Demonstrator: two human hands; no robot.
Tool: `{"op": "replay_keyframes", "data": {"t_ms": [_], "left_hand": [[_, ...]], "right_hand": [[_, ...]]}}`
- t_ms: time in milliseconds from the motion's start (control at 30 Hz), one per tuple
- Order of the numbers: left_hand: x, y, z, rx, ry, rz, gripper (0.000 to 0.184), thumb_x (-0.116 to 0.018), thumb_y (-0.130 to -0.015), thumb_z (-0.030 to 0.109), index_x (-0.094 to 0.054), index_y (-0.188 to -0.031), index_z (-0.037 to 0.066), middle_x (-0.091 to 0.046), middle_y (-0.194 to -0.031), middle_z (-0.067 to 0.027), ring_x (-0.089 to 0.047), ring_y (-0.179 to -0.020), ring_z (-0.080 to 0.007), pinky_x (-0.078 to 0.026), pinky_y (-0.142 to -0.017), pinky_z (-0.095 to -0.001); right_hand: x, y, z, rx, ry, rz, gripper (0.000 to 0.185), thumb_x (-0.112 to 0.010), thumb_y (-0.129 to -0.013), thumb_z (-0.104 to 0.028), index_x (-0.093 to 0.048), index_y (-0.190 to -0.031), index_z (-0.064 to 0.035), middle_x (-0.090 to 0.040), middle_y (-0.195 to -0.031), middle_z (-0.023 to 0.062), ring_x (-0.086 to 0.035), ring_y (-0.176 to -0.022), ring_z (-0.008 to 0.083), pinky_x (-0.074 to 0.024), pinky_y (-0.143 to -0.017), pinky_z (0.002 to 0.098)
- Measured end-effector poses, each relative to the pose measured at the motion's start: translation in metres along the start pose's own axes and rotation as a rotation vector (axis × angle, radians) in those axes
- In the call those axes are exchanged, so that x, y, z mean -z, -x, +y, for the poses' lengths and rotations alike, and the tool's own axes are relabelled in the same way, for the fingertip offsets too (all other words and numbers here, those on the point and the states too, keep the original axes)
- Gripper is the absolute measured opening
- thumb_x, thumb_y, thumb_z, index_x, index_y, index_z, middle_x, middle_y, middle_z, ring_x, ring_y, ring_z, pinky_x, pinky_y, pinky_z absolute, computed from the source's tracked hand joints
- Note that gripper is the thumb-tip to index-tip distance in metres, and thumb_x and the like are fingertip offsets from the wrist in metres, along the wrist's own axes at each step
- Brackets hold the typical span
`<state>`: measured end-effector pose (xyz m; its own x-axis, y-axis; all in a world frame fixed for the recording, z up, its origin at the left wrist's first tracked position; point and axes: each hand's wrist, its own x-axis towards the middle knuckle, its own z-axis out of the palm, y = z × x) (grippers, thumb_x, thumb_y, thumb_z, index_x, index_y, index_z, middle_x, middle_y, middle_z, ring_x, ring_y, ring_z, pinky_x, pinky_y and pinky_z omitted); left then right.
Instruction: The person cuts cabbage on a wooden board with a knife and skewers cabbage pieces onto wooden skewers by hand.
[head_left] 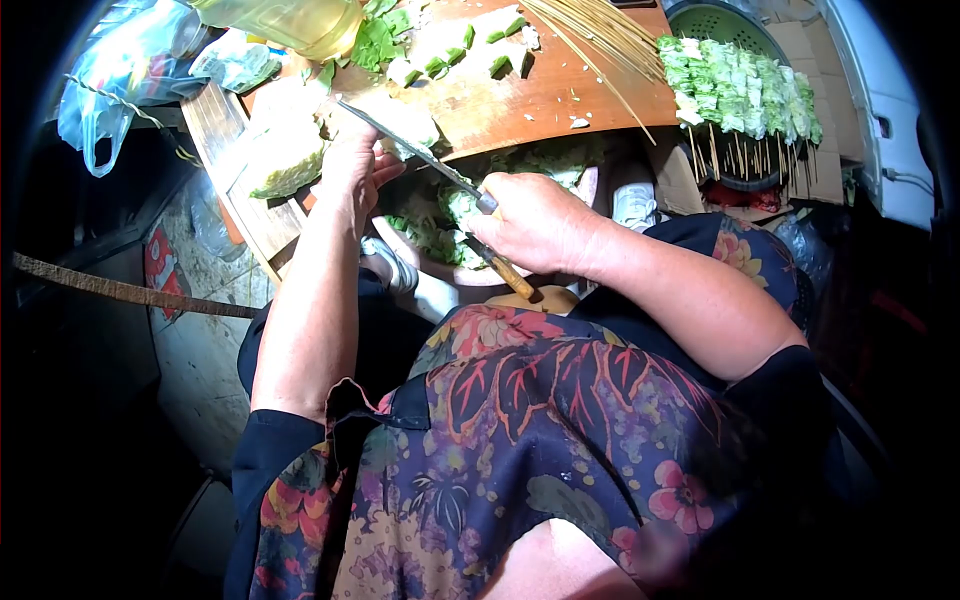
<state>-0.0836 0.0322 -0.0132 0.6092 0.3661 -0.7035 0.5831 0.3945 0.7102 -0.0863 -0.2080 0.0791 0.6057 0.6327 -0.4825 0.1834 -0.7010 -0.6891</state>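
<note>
My right hand (535, 222) is wrapped round a long knife (410, 145), whose wooden handle end sticks out below the fist. The blade points up and left, its tip near my left wrist. My left hand (350, 155) is at the board's front edge, fingers curled beside a pale green vegetable piece (405, 125); its grip is partly hidden by glare and the blade. A larger pale green vegetable (285, 160) lies left of that hand. Cut green chunks (435, 65) lie further back on the wooden board (540, 105).
Below the board, a basin (480, 275) holds leafy green scraps. Bamboo skewers (600, 40) lie at the back right. Skewered green pieces (740, 90) rest over a green colander (715, 22). A blue plastic bag (125, 75) and a yellowish clear container (290, 25) are at the back left.
</note>
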Motion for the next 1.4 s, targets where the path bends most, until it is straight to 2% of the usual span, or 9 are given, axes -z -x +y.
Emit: {"op": "replay_keyframes", "data": {"t_ms": [300,367,800,1000,1100,1133,1200,1333,1400], "left_hand": [[-0.001,-0.001,-0.002,-0.007,0.029,0.001,0.026,-0.068,-0.081,0.019,-0.054,-0.091,0.0,-0.056,-0.076,-0.0081,-0.059,-0.057,-0.0176,-0.058,-0.054,-0.0332],[-0.001,-0.003,-0.003,-0.016,-0.061,0.04,0.029,-0.06,-0.09,0.025,-0.057,-0.103,-0.001,-0.064,-0.08,-0.0095,-0.064,-0.064,-0.0183,-0.058,-0.057,-0.0295],[-0.002,-0.002,0.0,0.057,-0.041,0.038,0.025,-0.062,-0.089,0.02,-0.058,-0.1,-0.002,-0.063,-0.079,-0.0095,-0.063,-0.062,-0.0196,-0.058,-0.056,-0.0302],[0.002,0.001,0.001,0.006,-0.053,0.048,0.028,-0.063,-0.087,0.018,-0.055,-0.102,-0.004,-0.063,-0.077,-0.0117,-0.062,-0.057,-0.0217,-0.058,-0.054,-0.0321],[0.009,0.007,0.018,-0.178,-0.324,0.165,0.026,-0.059,-0.087,0.016,-0.055,-0.105,-0.003,-0.063,-0.075,-0.015,-0.063,-0.05,-0.0226,-0.054,-0.043,-0.0317],[0.017,-0.002,0.022,-0.21,-0.632,0.228,0.027,-0.058,-0.086,0.015,-0.056,-0.106,-0.003,-0.065,-0.08,-0.018,-0.067,-0.066,-0.028,-0.057,-0.056,-0.037],[0.025,-0.008,0.02,-0.661,-1.232,0.435,0.028,-0.057,-0.087,0.016,-0.056,-0.108,-0.001,-0.065,-0.092,-0.0196,-0.065,-0.085,-0.0339,-0.053,-0.079,-0.0419],[-0.007,0.038,0.043,-0.645,-1.291,0.412,0.025,-0.06,-0.082,0.012,-0.06,-0.106,0.003,-0.063,-0.106,-0.0175,-0.057,-0.104,-0.0353,-0.043,-0.094,-0.0408],[-0.007,0.032,0.044,-0.94,-1.294,0.193,0.027,-0.063,-0.077,0.007,-0.062,-0.103,0.008,-0.061,-0.113,-0.0154,-0.054,-0.111,-0.0341,-0.043,-0.095,-0.0409]], "right_hand": [[0.006,-0.008,-0.011,-0.002,0.046,-0.038,0.036,-0.056,-0.086,-0.027,-0.055,-0.087,0.0081,-0.061,-0.082,0.0294,-0.061,-0.083,0.0435,-0.0476,-0.076,0.0473],[0.008,-0.011,-0.013,-0.003,0.061,-0.045,0.035,-0.056,-0.086,-0.027,-0.055,-0.087,0.0086,-0.061,-0.081,0.03,-0.061,-0.083,0.0436,-0.0477,-0.076,0.0473],[0.009,-0.044,-0.015,0.036,0.111,-0.124,0.035,-0.053,-0.084,-0.021,-0.059,-0.075,0.0116,-0.058,-0.07,0.0315,-0.062,-0.072,0.0442,-0.0503,-0.069,0.0464],[-0.012,-0.062,-0.002,-0.001,0.128,-0.005,0.033,-0.055,-0.085,-0.024,-0.06,-0.098,0.0063,-0.063,-0.087,0.0271,-0.063,-0.087,0.0391,-0.0488,-0.077,0.0449],[-0.004,-0.056,-0.003,-0.038,0.082,-0.026,0.034,-0.052,-0.083,-0.024,-0.06,-0.098,0.0048,-0.064,-0.094,0.0262,-0.063,-0.094,0.0377,-0.0487,-0.084,0.0431],[-0.005,-0.055,-0.001,-0.039,0.081,-0.028,0.034,-0.052,-0.083,-0.024,-0.06,-0.098,0.0048,-0.064,-0.094,0.0262,-0.063,-0.094,0.0377,-0.0487,-0.084,0.0431],[-0.007,-0.052,0.003,-0.029,-0.026,-0.013,0.035,-0.053,-0.082,-0.027,-0.061,-0.096,0.0037,-0.064,-0.093,0.0257,-0.063,-0.092,0.0376,-0.0486,-0.082,0.0418],[0.009,-0.042,-0.007,0.002,-0.126,0.002,0.035,-0.054,-0.081,-0.029,-0.061,-0.094,0.0029,-0.064,-0.091,0.0246,-0.063,-0.088,0.0366,-0.0487,-0.08,0.0404],[0.013,-0.041,-0.004,0.062,-0.399,0.067,0.028,-0.062,-0.086,-0.027,-0.057,-0.092,0.0003,-0.057,-0.066,0.0061,-0.056,-0.052,0.0145,-0.0473,-0.051,0.0291]]}}
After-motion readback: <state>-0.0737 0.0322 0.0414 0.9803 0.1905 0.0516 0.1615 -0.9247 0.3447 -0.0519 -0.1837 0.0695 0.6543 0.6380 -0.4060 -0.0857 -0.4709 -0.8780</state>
